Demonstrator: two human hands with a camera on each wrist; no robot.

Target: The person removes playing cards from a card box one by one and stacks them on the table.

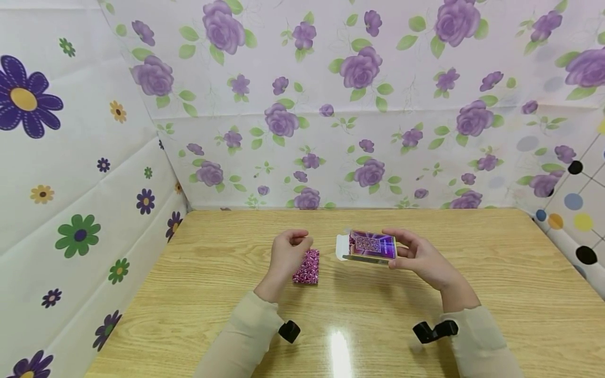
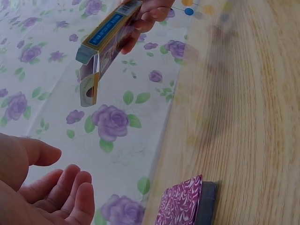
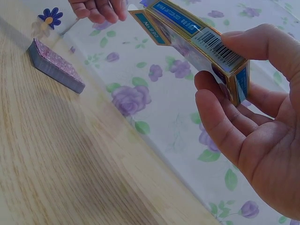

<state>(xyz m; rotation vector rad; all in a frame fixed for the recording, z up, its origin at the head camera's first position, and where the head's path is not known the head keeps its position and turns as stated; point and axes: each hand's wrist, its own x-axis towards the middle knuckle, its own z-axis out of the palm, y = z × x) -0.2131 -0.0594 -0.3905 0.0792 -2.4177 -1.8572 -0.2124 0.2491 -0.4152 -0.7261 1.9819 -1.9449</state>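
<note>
A purple playing-card box (image 1: 371,245) is held above the table in my right hand (image 1: 422,261). The thumb and fingers pinch its right end, and the barcode side shows in the right wrist view. At its left end the white flap (image 1: 342,247) stands out and the mouth gapes. On the table lies a squared deck of cards (image 1: 309,269), pink and white swirled on top, dark along the edge in the right wrist view. My left hand (image 1: 287,256) is over the deck's left side in the head view; its fingers bend loosely and hold nothing, apart from the deck.
The wooden table (image 1: 227,236) ends at a back wall hung with purple-rose cloth (image 1: 302,131). Flowered cloth (image 1: 94,220) covers the left side, and dotted cloth (image 1: 583,210) the right. Each wrist wears a black camera mount, such as the left mount (image 1: 289,331).
</note>
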